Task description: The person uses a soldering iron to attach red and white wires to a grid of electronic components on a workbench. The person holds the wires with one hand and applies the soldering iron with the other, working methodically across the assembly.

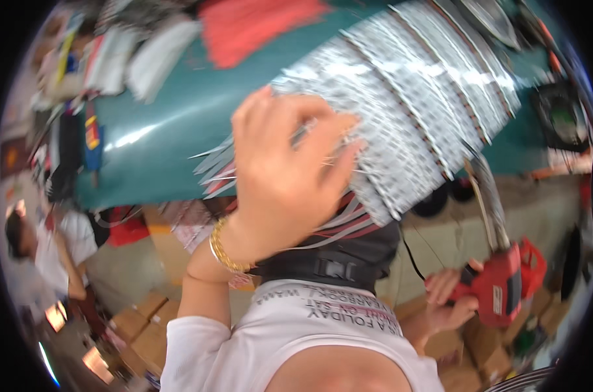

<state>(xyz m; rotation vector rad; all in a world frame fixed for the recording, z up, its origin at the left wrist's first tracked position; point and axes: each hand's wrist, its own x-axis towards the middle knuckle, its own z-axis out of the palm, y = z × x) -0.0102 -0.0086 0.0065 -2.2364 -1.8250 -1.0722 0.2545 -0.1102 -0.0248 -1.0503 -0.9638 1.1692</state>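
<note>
A silvery woven panel [414,85] with dark cross bands lies slanted over the front edge of the green table, glossy strips hanging loose from its near edge. My left hand [283,170], wearing a gold bracelet, is over the panel's left corner. Its fingers curl toward the weave but are smeared by motion, so whether a strip is pinched between them cannot be told. Low on the right, my right hand [450,297] grips a red and black handheld power tool [499,291]. A long silvery tube [489,196] rises from that tool to the panel's lower right edge.
The green tabletop [172,144] carries a red cloth-like sheet [251,29], pale bundles [159,62] and a yellow and blue hand tool [92,137]. A round black device [563,117] sits at the right. Cardboard boxes [140,320] stand below. Another person [55,248] is at far left.
</note>
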